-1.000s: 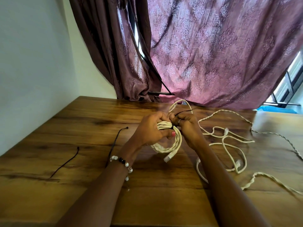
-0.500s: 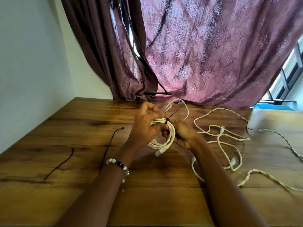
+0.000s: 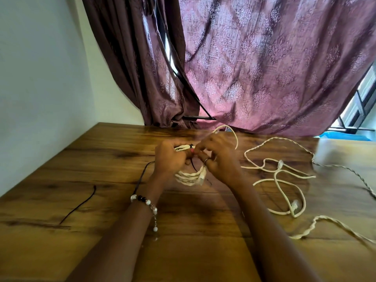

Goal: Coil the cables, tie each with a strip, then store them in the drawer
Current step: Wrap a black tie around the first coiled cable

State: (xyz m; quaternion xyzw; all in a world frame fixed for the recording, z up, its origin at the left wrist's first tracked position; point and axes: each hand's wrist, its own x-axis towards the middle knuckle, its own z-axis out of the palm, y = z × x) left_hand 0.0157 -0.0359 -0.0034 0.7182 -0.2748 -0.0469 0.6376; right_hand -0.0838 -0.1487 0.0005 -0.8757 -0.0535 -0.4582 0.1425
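Over the middle of the bench [image 3: 85, 251] I see both hands meeting on the coiled cable [image 3: 190, 177], a cream bundle held just above the wood. My left hand [image 3: 169, 159] is curled round the left side of the coil, gripping it. My right hand [image 3: 218, 157] pinches at the top of the bundle, where a dark strip [image 3: 194, 165] crosses the strands; one end of it hangs down in front of the coil. The fingers there are blurred, so I cannot tell exactly which ones pinch. A beaded bracelet [image 3: 145, 201] sits on the left wrist. To the right, loose cream cables [image 3: 284, 180] sprawl on the bench, well apart from the coil. Two more dark strips lie on the left: one [image 3: 142, 176] runs beside the left wrist, another [image 3: 79, 204] farther out. A purple curtain [image 3: 264, 68] hangs behind
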